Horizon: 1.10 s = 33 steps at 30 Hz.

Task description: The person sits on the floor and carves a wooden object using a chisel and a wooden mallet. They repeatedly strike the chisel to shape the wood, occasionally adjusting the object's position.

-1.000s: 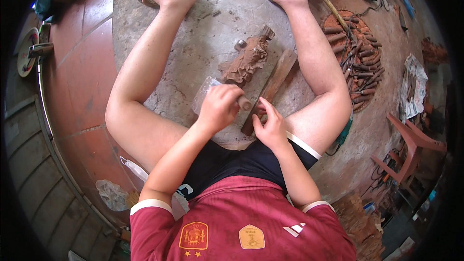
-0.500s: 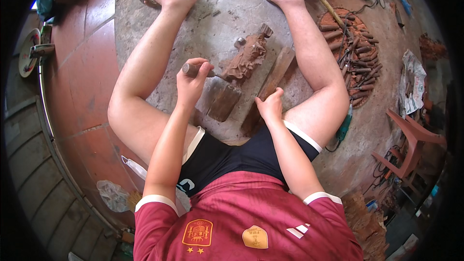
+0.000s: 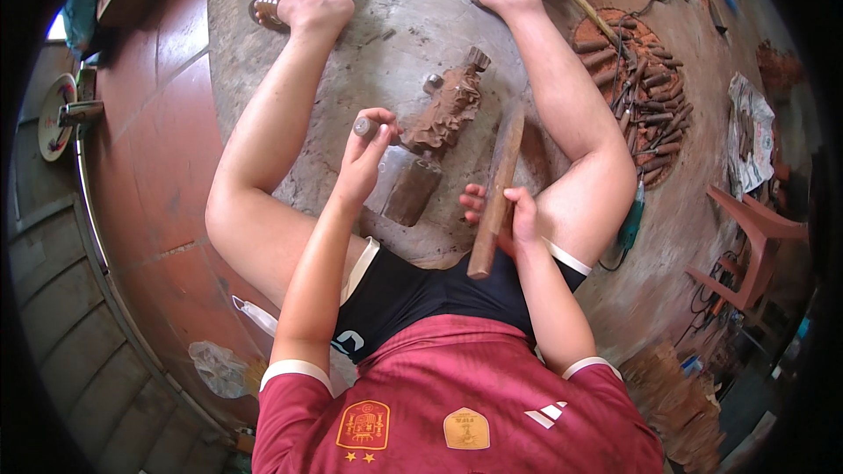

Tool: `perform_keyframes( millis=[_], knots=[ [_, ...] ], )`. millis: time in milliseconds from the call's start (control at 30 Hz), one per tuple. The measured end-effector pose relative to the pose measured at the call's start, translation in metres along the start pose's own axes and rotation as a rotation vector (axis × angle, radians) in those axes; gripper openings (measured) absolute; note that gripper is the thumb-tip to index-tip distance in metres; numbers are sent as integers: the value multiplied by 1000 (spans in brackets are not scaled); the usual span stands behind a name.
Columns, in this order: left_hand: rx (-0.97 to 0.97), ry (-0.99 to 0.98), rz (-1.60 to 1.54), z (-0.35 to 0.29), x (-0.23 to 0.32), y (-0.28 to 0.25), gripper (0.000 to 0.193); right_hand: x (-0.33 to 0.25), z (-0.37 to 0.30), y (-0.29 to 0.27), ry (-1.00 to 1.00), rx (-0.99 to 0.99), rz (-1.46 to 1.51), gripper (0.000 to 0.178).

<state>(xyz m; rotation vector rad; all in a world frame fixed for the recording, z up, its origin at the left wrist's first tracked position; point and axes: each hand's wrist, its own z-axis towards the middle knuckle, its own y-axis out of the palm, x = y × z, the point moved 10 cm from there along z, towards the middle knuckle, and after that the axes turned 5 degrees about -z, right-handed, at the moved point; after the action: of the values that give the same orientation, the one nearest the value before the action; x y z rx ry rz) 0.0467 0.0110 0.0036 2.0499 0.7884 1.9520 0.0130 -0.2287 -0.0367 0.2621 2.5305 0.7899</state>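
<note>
My left hand [image 3: 362, 162] is wrapped round the thick handle of a chisel [image 3: 363, 127]. The chisel's tip points toward the base of a reddish-brown wood carving [image 3: 446, 112] with ruffled, detailed relief. The carving lies slanted on the floor, its lower end at a dark wooden block [image 3: 409, 188]. In my right hand [image 3: 525, 219] is a long flat wooden bat [image 3: 502, 184], tilted upright, with my fingers on its left side and thumb on its right. The bat is raised off the floor above my right thigh and shorts.
Beyond my right leg, a round bed of reddish sawdust [image 3: 590, 35] holds many chisels [image 3: 654, 118]. A green power tool [image 3: 630, 224] with a cord lies near my right knee. Farther right are a white sack [image 3: 749, 136] and an overturned reddish plastic stool [image 3: 760, 241]. A small metal cylinder [image 3: 433, 82] sits beside the carving.
My right hand has taken hold of the wooden bat and lifted it from the floor. My left hand, with the chisel, has shifted slightly right.
</note>
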Motion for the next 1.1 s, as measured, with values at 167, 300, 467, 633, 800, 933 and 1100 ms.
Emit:
perform_keyframes(
  millis=[167, 300, 467, 633, 800, 933, 1100],
  knots=[
    [-114, 40, 148, 16, 14, 24, 15, 7, -31, -6, -5, -150, 283, 51],
    [-119, 16, 300, 20, -12, 23, 14, -7, -69, 15, 60, -315, 354, 66],
    [-68, 4, 284, 19, -26, 18, 14, -49, -86, 34, -145, -211, -423, 83],
    [-110, 0, 169, 25, -17, 24, 18, -106, -90, 52, -506, -17, -1079, 82],
    [-123, 55, 143, 26, -13, 30, 17, -127, -96, 85, -683, -32, -1351, 74],
    [-97, 140, 149, 20, -6, 29, 16, -124, -99, 95, -707, -26, -1507, 71],
    [-68, 157, 160, 13, 0, 27, 14, -114, -106, 99, -823, -25, -1525, 70]
  ],
)
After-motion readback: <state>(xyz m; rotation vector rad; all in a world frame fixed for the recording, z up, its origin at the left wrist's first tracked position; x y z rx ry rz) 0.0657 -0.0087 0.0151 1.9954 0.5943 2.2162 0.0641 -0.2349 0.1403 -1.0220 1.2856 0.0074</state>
